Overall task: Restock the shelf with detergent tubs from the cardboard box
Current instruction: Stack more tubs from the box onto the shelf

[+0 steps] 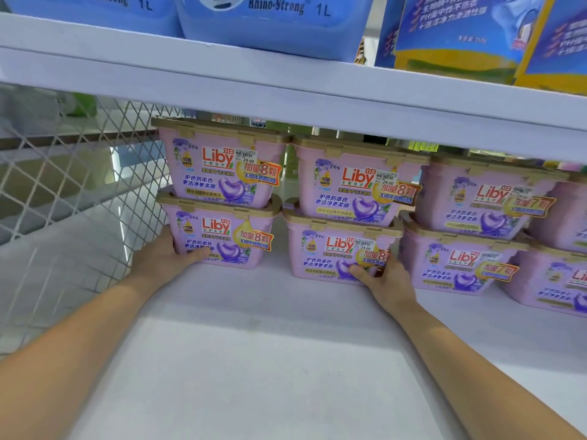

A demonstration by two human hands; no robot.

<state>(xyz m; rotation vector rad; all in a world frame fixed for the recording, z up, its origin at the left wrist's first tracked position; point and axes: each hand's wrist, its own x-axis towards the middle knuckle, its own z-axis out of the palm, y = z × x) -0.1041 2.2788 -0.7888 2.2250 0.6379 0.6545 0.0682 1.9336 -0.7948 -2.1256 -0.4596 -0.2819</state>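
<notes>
The left hand clasps the outer left end of the lower-left Liby detergent tub; the right hand clasps the right front corner of the neighbouring lower tub; both stacks sit deep on the white shelf, long sides facing out, a gap between them.

My left hand grips the left end of the bottom tub in the leftmost stack, thumb lying across its front. My right hand holds the lower right corner of the next bottom tub, thumb on its label. Each carries a second tub on top. Further right stand more pink tubs, also two high. All sit on the white shelf, its front bare. A wire mesh panel closes the left side. On the shelf above stand blue jugs.
</notes>
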